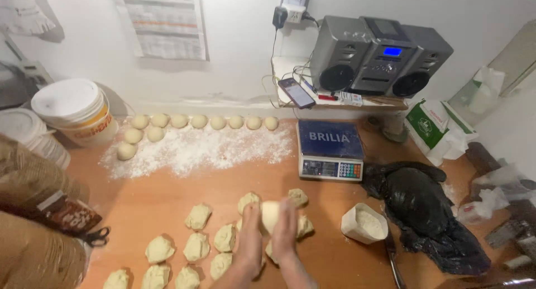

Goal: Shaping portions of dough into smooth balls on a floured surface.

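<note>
At lower centre of the frame, the left hand [249,239] and the right hand [286,232] press a dough ball [269,215] between them, fingers curved close around it. Rough dough pieces [196,246] lie around them on the wooden table [156,194]. Rounded balls [198,121] line the floured patch [195,149] at upper left. A scale [330,149] sits right of centre, beside a black bag [424,211].

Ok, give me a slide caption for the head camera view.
Both hands, left hand and right hand, press a dough piece between them above rough dough portions on a floured wooden table.
</note>
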